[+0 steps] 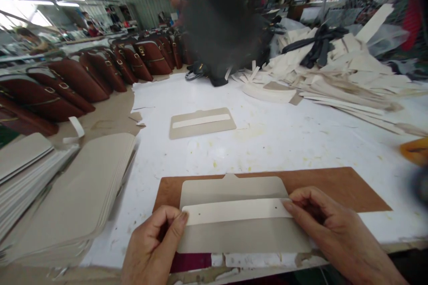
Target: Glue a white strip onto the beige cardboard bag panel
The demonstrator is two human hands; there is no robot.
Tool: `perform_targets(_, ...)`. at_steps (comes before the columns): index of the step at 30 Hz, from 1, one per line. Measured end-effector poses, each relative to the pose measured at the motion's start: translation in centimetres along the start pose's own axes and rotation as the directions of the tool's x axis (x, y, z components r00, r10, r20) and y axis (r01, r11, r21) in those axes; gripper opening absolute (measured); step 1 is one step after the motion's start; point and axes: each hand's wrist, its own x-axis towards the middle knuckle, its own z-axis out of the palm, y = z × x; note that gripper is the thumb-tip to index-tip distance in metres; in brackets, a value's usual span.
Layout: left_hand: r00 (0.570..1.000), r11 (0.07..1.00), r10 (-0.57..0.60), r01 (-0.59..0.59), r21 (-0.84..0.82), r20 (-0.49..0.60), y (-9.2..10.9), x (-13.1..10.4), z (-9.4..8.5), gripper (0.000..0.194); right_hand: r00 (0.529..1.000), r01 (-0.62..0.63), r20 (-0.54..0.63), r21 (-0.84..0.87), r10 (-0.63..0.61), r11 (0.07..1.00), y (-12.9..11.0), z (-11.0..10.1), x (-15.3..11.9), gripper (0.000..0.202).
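We press a pale strip (238,211) flat across a grey card panel (234,231) that lies on a brown board (334,187) at the near edge of the table (284,133), our left hand (155,245) pinching the strip's left end and our right hand (329,227) pinning its right end. Both pieces look light, thin and fairly stiff, best held by their ends or edges. A stack of like panels (80,191) lies left, a finished panel (201,122) farther off, and brown bags (100,71) far left.
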Motion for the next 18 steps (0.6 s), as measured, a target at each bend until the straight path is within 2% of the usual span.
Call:
perform_targets(6, 0.999, 0.998, 0.045, -0.045, 0.049, 0.004, -0.8, 0.2, 0.2, 0.050, 0.999, -0.010, 0.038, -0.020, 0.010, 1.000, 0.0, 0.0, 0.0, 0.039)
perform_targets(12, 1.000, 0.998, 0.024, -0.024, 0.066, 0.004, -1.4, 0.6, 0.2, 0.053, 0.999, -0.028, -0.033, -0.021, 0.028, 0.999, -1.0, 0.2, -0.1, 0.034)
perform_targets(18, 1.000, 0.996, 0.030, -0.029, 0.086, -0.003, -1.5, 0.7, 0.1, 0.050, 0.998, 0.047, -0.041, -0.046, -0.049, 0.998, -0.5, 0.8, 0.2, 0.030)
